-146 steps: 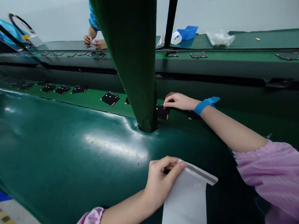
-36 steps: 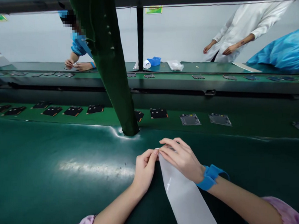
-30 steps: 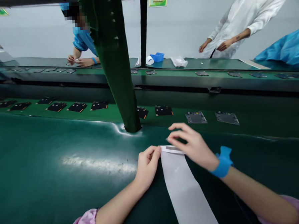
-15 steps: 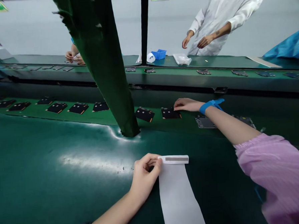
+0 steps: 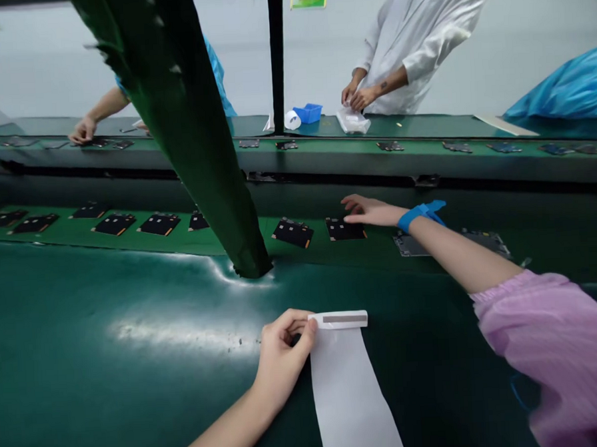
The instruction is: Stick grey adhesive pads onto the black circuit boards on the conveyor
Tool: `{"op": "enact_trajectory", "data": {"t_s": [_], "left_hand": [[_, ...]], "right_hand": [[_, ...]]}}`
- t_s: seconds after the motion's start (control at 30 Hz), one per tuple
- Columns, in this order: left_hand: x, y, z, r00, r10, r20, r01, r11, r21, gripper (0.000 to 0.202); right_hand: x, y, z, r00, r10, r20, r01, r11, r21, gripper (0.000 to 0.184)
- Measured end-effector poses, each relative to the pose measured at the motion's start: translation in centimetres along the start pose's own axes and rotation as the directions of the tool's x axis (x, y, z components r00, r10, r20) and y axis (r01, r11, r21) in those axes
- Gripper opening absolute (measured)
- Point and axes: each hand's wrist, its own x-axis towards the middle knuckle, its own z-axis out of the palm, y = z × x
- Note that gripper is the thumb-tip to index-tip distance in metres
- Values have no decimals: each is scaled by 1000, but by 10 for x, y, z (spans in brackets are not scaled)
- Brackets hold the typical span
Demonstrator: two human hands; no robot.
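Fingers of the left hand (image 5: 281,350) pinch the white strip's (image 5: 348,388) top corner, pinning it flat on the green mat (image 5: 109,340). The right hand (image 5: 370,211), fingers spread and holding nothing, rests on a black part (image 5: 345,229) on the belt (image 5: 179,240).

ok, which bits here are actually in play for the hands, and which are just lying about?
In play:
left hand pinching the white strip
right hand over a black board

Lying about:
other black boards along the belt
blue tray
tape roll
clear bag under a co-worker's hands
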Motion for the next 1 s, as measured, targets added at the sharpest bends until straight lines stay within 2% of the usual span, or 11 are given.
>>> {"op": "enact_trajectory", "data": {"t_s": [0.07, 0.13, 0.27, 0.43, 0.53, 0.67, 0.8, 0.9, 1.0], "left_hand": [[0, -1, 0, 1000, -7, 3, 7, 1000, -17, 22], [0, -3, 1, 1000, -13, -1, 12, 999, -39, 22], [2, -5, 2, 1000, -19, -16, 17, 992, -121, 25], [3, -2, 3, 998, -56, -3, 54, 976, -212, 34], [4, -3, 3, 999, -50, 5, 50, 971, -233, 37], [6, -4, 3, 999, -44, -1, 43, 969, -245, 39], [8, -2, 3, 999, -50, -21, 44, 970, -238, 41], [7, 0, 4, 998, -49, -40, 39, 976, -215, 40], [6, 2, 5, 998, -31, -53, 21, 980, -197, 39]], "right_hand": [[-3, -13, 8, 988, -155, 8, 155, 988, -26, 82], [-6, -26, 15, 970, -236, 64, 240, 969, -60, 90], [-11, -38, 11, 974, -185, 132, 202, 970, -136, 82], [-27, -21, -14, 957, -175, 230, 238, 929, -284, 90], [-38, -7, -14, 917, -151, 370, 321, 831, -454, 95], [-44, -7, 0, 870, -197, 452, 469, 616, -633, 114], [-42, -19, -1, 807, -246, 537, 588, 425, -688, 102], [-46, -22, -12, 780, -254, 572, 624, 379, -683, 96], [-56, -17, -21, 787, -296, 541, 616, 424, -664, 85]]}}
